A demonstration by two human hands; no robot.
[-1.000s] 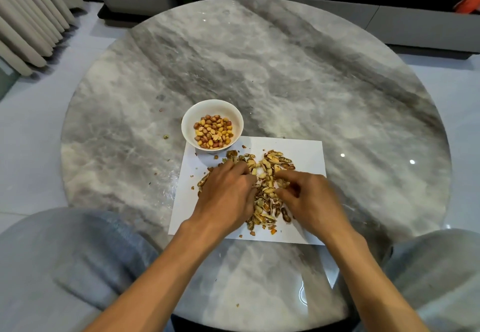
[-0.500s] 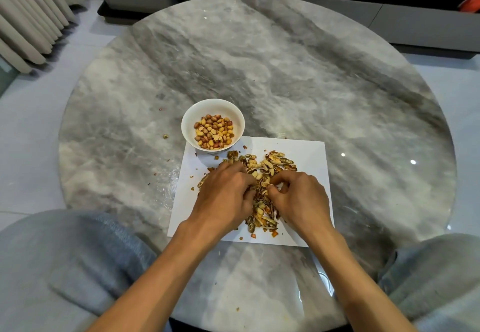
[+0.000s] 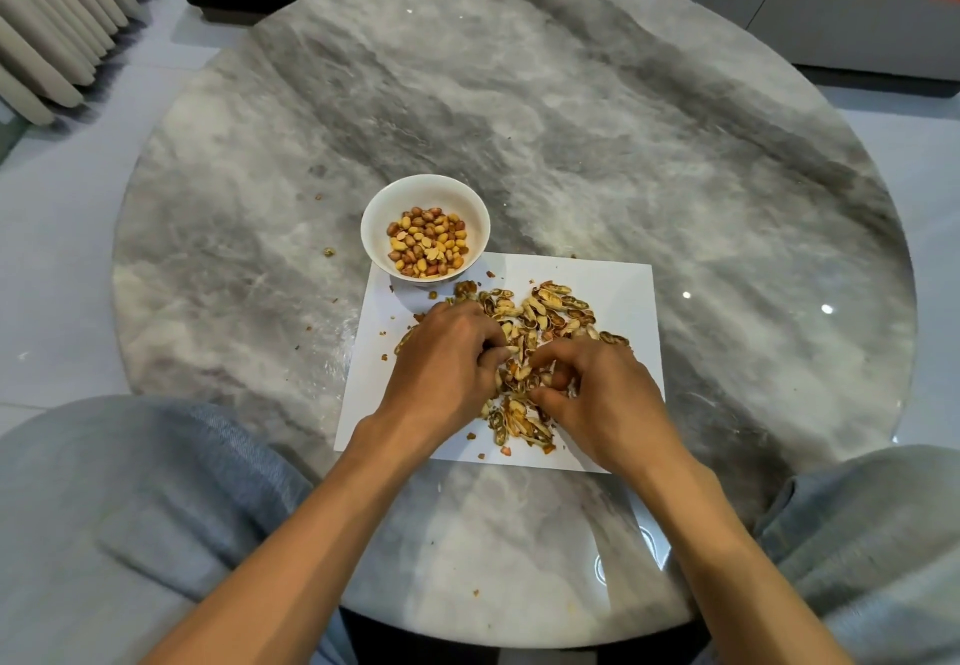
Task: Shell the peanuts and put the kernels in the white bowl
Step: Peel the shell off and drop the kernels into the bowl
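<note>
Two knees in grey-blue fabric [image 3: 156, 508] nearest, one at each lower corner, flanking the round marble counter [image 3: 571, 118]. Two bare forearms reaching from the near edge onto a white paper sheet [image 3: 623, 290] lying flat on the counter. Left hand [image 3: 441, 368] palm-down on the left part of the heap of peanuts and shells [image 3: 535, 321], fingers curled into the heap; whether pinching a pod, cannot tell. Right hand [image 3: 602, 394] just right of it, fingers bent inward toward the left hand, fingertips close together over the middle of the heap; anything held there too small to tell. Split shells spread from under both hands toward the far side of the sheet, a few crumbs scattered on the near part and off the sheet to the left. White bowl [image 3: 374, 227] just beyond the left hand, overlapping the sheet's far left corner, upright, holding a shallow layer of kernels [image 3: 427, 240], tan and reddish. Pleated curtain [image 3: 47, 25] at far left.
</note>
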